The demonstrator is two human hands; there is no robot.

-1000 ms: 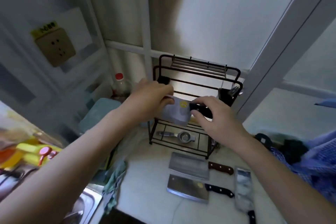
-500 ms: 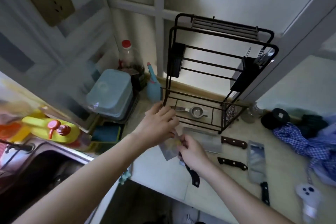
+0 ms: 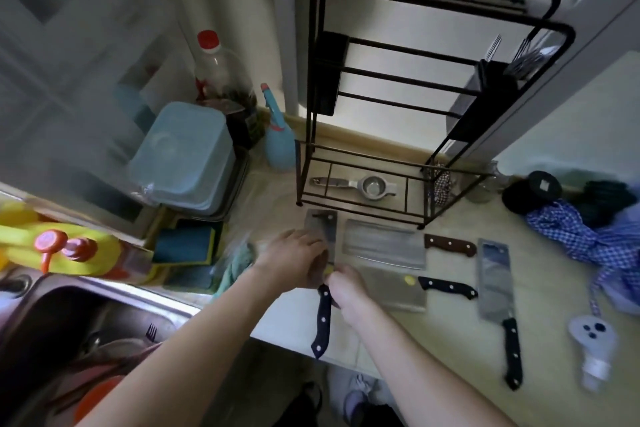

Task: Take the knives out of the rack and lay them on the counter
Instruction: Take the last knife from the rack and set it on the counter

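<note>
Both hands meet over a black-handled cleaver (image 3: 322, 274) lying on the counter (image 3: 284, 308) just near of the black wire rack (image 3: 429, 87). The left hand (image 3: 294, 262) presses on its blade; the right hand (image 3: 348, 288) pinches where blade meets handle. Three more cleavers (image 3: 493, 282) lie to the right, blades flat on the counter.

Black wire rack (image 3: 429, 87) upright, knife slots empty. Four steel cleavers flat on beige counter (image 3: 446, 333); I hold black-handled cleaver (image 3: 322, 284).
</note>
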